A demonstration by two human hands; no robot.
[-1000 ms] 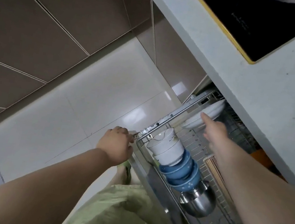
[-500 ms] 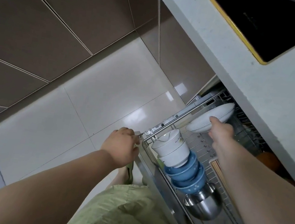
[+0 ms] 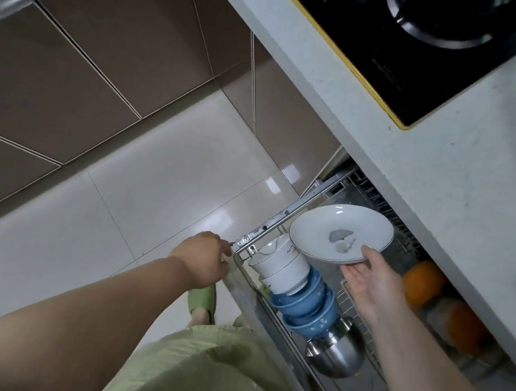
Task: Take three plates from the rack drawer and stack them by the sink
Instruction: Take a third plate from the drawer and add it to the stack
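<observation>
Your right hand [image 3: 367, 282] holds 1 white plate [image 3: 340, 233] lifted clear above the rack drawer [image 3: 284, 214]: the thumb lies on the plate's upper face near the rim and the palm and fingers cup it from beneath, so that grip is closed on the plate. The plate is tilted, its face turned up toward you, with a thin dark line round the rim and a grey motif in the middle. It hangs just over the stacked white bowls [image 3: 280, 264], and you cannot tell from this view whether its lower edge touches them.

Your left hand [image 3: 204, 259] sits at the drawer's front corner, fingers curled against the metal frame; whether that grip actually clasps the frame is hidden by the back of the hand.

Inside the drawer, the white bowls lean against a row of blue bowls [image 3: 307, 305], and a steel bowl [image 3: 335, 352] lies just beyond them toward you. Orange items [image 3: 420, 282] sit deeper in, under the edge of the bench [image 3: 449, 189]. A black hob [image 3: 421, 36] with a yellow trim is set into the bench top. Below, a green slipper [image 3: 202, 298] rests on the glossy pale floor [image 3: 158, 188].
</observation>
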